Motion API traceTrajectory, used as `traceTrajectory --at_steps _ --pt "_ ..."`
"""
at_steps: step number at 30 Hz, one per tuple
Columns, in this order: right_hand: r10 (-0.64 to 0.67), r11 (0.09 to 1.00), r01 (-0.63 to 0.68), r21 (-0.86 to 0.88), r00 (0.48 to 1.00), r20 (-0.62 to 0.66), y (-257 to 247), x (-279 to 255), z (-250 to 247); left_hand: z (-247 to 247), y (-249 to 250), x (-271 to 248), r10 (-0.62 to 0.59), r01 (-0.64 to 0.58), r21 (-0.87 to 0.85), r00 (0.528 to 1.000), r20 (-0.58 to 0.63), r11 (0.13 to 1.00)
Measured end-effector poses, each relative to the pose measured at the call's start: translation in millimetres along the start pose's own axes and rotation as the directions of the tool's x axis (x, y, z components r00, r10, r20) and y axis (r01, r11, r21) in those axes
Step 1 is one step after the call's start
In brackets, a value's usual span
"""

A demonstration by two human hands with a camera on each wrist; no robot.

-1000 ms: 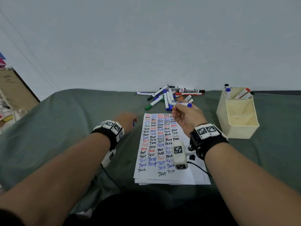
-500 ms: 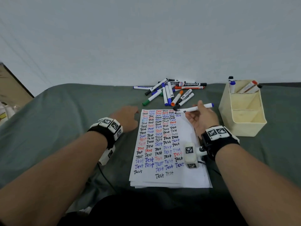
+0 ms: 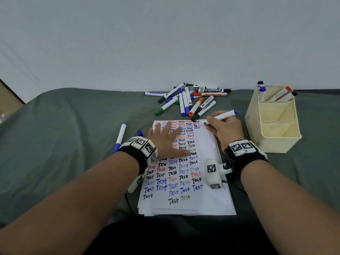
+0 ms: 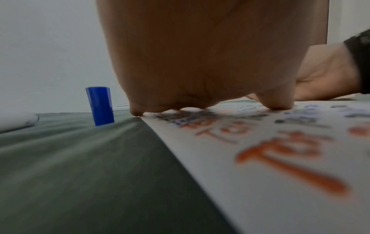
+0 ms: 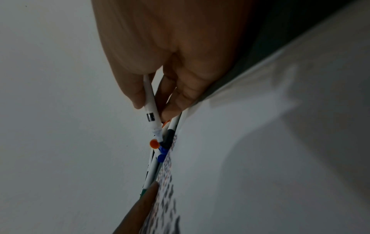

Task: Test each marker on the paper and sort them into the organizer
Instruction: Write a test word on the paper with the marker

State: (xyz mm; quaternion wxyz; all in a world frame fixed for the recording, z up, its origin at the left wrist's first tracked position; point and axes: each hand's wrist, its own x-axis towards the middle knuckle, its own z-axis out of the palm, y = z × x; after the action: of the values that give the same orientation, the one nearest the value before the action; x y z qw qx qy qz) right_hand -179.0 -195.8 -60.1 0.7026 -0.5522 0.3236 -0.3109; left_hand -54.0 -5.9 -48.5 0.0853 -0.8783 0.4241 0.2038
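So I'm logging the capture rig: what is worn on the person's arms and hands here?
Both forearms are bare, no sleeves. Each wrist has a black band ringed with white blocks bearing black square fiducial markers. A white camera pod with the same markers hangs off each band, with a thin black cable trailing. The hands are ungloved.

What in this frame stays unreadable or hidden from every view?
- Held marker tip: too small in head view, blurred in right wrist view; paper contact unclear.
- Paper text under left hand: covered.
- Organizer front compartments: near wall hides their floors.
- Marker labels in the pile: too small.
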Motion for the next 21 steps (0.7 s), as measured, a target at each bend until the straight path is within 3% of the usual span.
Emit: traceTrajectory --at_steps 7,21 --pt "-0.053 0.988 0.059 -0.140 0.998 0.045 3.6 0.2 0.3 2.5 -0.2 0.0 -0.001 0.002 -0.024 0.999 0.039 1.000" --pt "-0.097 0.964 0.110 -0.240 0.993 0.066 6.9 3.2 -1.6 2.9 -0.7 -1.2 0.009 -0.007 -0.043 0.998 0.056 0.999"
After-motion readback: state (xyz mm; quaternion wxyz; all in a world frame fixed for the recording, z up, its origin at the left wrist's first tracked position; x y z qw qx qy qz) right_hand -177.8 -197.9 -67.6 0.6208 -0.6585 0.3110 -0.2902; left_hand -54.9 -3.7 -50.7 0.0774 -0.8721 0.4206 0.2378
